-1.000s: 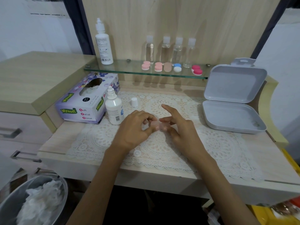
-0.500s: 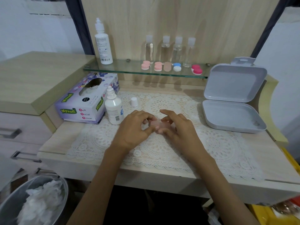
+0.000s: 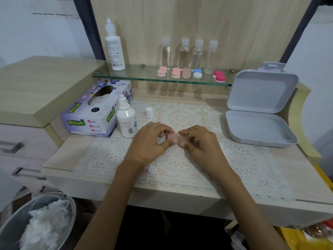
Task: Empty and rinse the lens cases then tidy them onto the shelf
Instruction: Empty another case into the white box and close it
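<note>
Lace mat (image 3: 243, 159) over desk, grey box (image 3: 255, 127) open at right, glass shelf (image 3: 137, 76) far, bearing five lens cases (image 3: 186, 73), left hand (image 3: 149, 143) and right hand (image 3: 200, 143) centre, curled fingertips of both pinching pale pink lens case (image 3: 173, 137), seemingly just above mat.

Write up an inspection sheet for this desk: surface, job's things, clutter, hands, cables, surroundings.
Surface: wooden desk, lace mat across it.
Job's things: pale pink lens case, being handled; five lens cases on the glass shelf.
Clutter: tissue box, uncapped small bottle, loose white cap, open grey box; tall bottle and four clear bottles on the shelf.
Hands: left hand and right hand both pinch the pink case.
Cables: nothing seen.
Surroundings: bin holding crumpled tissue, drawers at left.
</note>
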`<action>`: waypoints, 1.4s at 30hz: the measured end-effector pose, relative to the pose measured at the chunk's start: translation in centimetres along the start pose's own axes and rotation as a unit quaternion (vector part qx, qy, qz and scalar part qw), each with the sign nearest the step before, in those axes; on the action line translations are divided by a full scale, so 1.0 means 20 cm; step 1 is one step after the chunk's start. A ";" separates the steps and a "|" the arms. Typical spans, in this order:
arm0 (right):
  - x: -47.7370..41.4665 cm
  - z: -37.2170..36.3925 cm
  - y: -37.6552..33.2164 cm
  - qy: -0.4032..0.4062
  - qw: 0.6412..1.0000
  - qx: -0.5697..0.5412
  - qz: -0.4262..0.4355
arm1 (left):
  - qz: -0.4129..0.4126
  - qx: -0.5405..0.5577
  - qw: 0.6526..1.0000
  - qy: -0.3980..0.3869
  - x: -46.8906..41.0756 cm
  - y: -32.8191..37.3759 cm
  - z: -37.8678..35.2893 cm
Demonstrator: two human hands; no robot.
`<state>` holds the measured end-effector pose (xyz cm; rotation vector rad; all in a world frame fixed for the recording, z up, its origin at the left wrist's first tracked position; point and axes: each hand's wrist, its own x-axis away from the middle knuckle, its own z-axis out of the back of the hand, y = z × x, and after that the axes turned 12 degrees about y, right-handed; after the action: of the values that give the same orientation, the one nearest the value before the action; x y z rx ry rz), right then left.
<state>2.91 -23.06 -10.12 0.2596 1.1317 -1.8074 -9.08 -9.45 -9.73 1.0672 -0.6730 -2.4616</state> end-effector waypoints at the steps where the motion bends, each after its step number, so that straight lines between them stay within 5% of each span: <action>1: 0.00 0.00 0.00 -0.001 1.000 -0.002 0.001 | 0.001 0.001 1.000 0.000 0.00 0.00 0.00; 42: 0.01 0.01 -0.05 0.006 0.997 0.079 -0.015 | 0.004 0.003 1.000 -0.002 0.00 0.01 0.00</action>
<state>2.07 -23.33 -9.60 0.3478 1.0062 -1.9261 -9.11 -9.52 -9.64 1.0598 -0.6851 -2.4578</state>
